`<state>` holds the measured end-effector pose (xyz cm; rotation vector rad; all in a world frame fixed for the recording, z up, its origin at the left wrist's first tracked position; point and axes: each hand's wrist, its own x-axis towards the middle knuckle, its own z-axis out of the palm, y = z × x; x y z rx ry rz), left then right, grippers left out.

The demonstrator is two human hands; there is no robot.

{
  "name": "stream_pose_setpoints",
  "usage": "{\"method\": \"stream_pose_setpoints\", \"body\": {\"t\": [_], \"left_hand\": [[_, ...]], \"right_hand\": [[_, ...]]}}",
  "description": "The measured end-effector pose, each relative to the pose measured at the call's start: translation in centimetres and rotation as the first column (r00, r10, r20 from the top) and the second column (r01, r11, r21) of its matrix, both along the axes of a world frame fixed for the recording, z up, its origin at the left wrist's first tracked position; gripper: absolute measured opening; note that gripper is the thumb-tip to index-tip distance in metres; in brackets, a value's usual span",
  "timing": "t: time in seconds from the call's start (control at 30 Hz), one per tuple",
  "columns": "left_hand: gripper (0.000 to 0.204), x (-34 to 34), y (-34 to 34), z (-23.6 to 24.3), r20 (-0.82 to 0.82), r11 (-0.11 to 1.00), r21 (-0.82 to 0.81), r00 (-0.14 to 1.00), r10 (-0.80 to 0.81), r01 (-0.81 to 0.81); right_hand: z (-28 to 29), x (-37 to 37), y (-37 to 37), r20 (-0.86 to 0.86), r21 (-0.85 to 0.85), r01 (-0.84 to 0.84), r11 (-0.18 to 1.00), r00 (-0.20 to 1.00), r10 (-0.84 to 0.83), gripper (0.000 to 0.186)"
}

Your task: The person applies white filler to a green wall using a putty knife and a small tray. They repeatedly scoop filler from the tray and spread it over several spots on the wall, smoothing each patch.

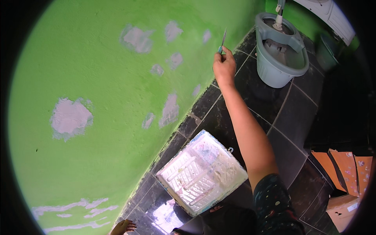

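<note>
My right hand (225, 69) is raised by the wall, fingers wrapped round the teal handle of a putty knife (223, 39). Its thin blade points up and is seen almost edge-on. Whether the tip touches the wall cannot be made out. Pale grey-white filler patches (72, 118) of several sizes mark the green wall (113, 156). At the lower edge my left hand (124, 226) shows partly beside the foot of the wall, fingers apart and holding nothing visible. Between the hands a white, ribbed paint tray (184, 178) lies on the floor, smeared with filler.
A grey mop bucket (274, 74) with a mop handle (279, 15) in it stands on the dark tiled floor (291, 113) at the far right. Nearer on the right is an opened cardboard box (344, 211). White streaks (74, 207) run low across the wall.
</note>
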<state>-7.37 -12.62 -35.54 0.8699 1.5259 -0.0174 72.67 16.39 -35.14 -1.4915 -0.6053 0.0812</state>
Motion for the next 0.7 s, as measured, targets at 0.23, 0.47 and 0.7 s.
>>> {"method": "stream_pose_setpoints", "body": {"t": [0.23, 0.47, 0.7], "left_hand": [[0.052, -0.1, -0.7, 0.5, -0.043, 0.998, -0.036, 0.998, 0.054, -0.056], [0.049, 0.2, -1.6, 1.2, -0.061, 0.997, -0.043, 0.996, 0.069, -0.071], [0.049, -0.2, -1.1, 0.2, -0.124, 0.995, -0.075, 0.991, 0.056, -0.066]], "right_hand": [[1.5, 3.4, 4.8, 0.088, -0.076, 0.022, 0.997, 0.996, -0.016, 0.047], [-2.3, -0.8, 4.4, 0.195, 0.029, 0.091, 0.995, 0.976, -0.095, 0.047], [-0.4, 2.7, 6.3, 0.125, -0.084, 0.04, 0.996, 0.992, -0.03, 0.047]]}}
